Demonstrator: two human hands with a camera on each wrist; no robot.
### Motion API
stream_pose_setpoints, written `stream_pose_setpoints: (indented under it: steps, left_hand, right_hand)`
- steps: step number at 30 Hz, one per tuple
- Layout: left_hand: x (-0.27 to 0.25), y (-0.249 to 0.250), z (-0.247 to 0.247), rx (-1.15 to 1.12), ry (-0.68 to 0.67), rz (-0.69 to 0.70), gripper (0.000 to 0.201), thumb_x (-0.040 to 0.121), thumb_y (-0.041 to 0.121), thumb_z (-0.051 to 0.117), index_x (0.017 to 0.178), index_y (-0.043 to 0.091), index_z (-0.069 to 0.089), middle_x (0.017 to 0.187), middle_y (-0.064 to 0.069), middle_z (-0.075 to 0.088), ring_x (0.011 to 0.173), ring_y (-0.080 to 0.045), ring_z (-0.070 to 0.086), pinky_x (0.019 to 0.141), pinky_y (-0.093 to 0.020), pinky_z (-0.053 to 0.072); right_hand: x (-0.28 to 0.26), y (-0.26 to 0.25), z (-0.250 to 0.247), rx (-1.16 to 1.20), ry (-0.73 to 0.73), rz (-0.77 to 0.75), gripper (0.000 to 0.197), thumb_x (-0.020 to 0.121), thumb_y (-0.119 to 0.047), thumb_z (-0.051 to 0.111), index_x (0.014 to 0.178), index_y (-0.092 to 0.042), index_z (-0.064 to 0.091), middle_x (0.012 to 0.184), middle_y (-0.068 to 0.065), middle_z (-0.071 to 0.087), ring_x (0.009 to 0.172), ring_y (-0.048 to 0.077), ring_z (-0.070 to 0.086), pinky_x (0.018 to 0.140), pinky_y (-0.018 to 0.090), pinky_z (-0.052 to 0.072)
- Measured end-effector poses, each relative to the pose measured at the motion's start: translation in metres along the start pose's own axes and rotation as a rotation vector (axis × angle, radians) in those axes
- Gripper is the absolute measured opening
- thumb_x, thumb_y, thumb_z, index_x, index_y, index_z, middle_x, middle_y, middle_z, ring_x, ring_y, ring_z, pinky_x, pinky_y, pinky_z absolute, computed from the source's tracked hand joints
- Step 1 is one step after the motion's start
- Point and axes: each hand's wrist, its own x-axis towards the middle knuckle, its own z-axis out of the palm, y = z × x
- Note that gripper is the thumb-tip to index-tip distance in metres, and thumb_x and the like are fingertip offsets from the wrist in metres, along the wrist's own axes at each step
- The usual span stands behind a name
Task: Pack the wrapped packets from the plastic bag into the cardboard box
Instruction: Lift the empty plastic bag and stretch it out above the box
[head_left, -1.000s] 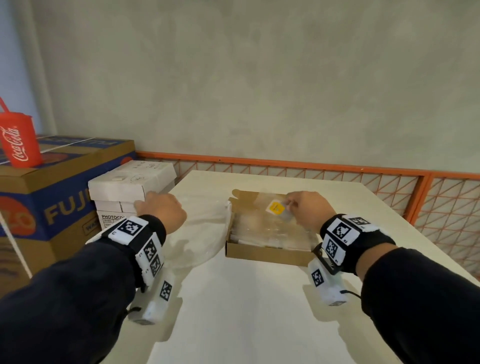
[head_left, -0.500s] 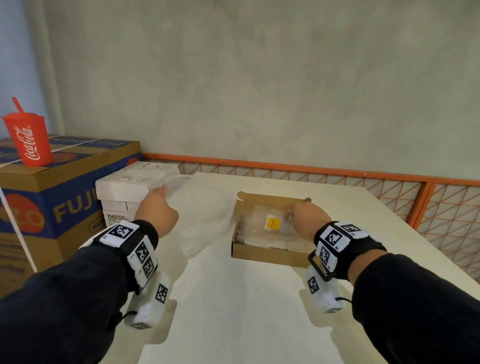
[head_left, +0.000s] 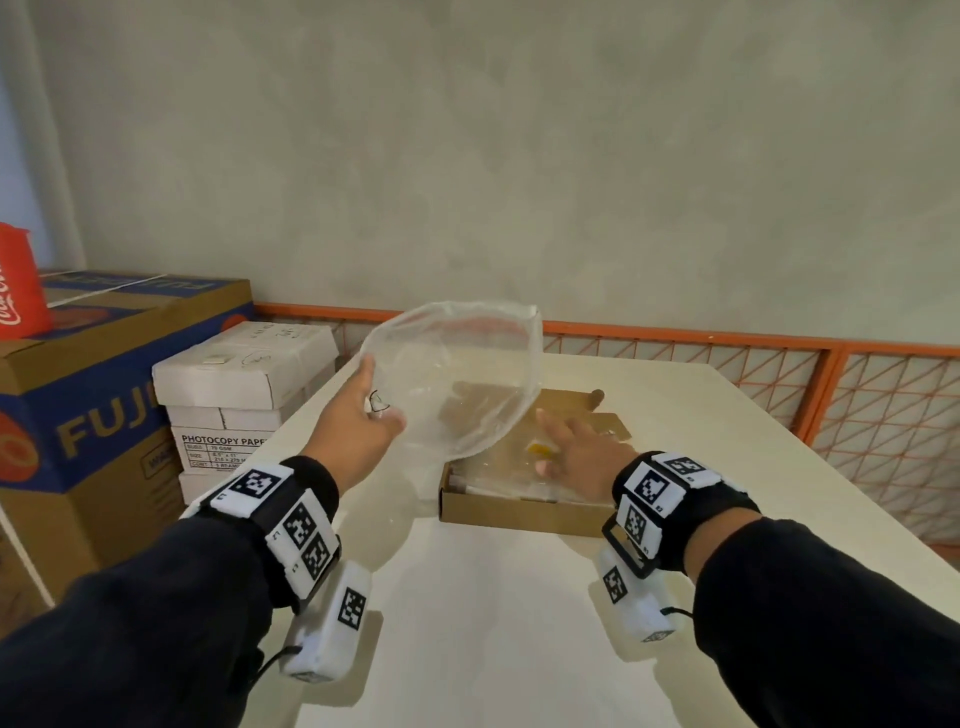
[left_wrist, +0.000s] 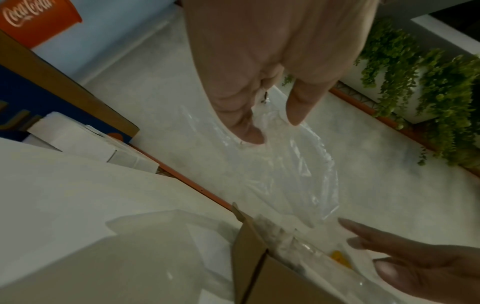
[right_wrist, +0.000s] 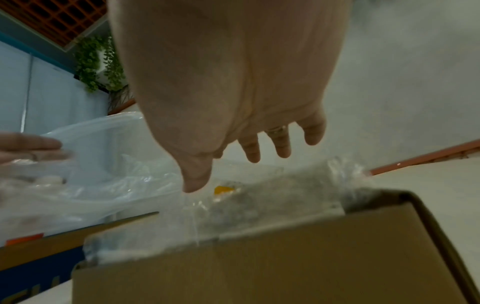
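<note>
The clear plastic bag (head_left: 457, 374) billows in the air above the left end of the shallow cardboard box (head_left: 519, 512). My left hand (head_left: 382, 395) is raised beside the bag's left edge. Its fingers are straight and the thumb stands apart, as the left wrist view shows around my left hand (left_wrist: 270, 123) and the bag (left_wrist: 298, 174). Wrapped packets (head_left: 498, 478) fill the box, and one carries a yellow label (head_left: 537, 448). My right hand (head_left: 561, 441) is spread just over them, holding nothing. In the right wrist view my right hand (right_wrist: 228, 170) hovers over the packets (right_wrist: 259, 201).
The box stands on a white table (head_left: 493, 623). Off its left edge are stacked white photocopy-paper boxes (head_left: 239, 374) and a large Fuji carton (head_left: 104, 415) with a red cup (head_left: 21, 280) on top. An orange mesh railing (head_left: 779, 343) runs behind the table.
My left hand has raised the bag off the table and swung it right, over the box. My right hand has let go of the yellow-labelled packet and spread its fingers.
</note>
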Motion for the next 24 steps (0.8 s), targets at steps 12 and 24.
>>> stream_pose_setpoints:
  steps: [12,24]
  left_hand:
    - [0.014,0.017,0.017,-0.141,0.129,0.051,0.070,0.092,0.008,0.052,0.149,0.026,0.016,0.150,0.015,0.024,0.124,0.010,0.042,0.102,-0.012,0.035]
    - [0.021,0.022,0.011,-0.194,0.216,0.037,0.069,0.092,0.005,0.052,0.149,0.023,0.018,0.153,0.011,0.024,0.122,-0.009,0.048,0.107,-0.026,0.036]
  right_hand:
    - [0.009,-0.018,0.019,-0.008,-0.077,0.014,0.084,0.086,-0.071,0.023,0.149,-0.026,-0.011,0.157,0.002,-0.020,0.145,0.030,-0.013,0.117,0.054,-0.002]
    - [0.037,-0.017,0.017,0.002,-0.048,0.047,0.088,0.080,-0.079,0.016,0.149,-0.029,-0.006,0.158,-0.002,-0.013,0.144,0.036,-0.013,0.115,0.057,-0.003]
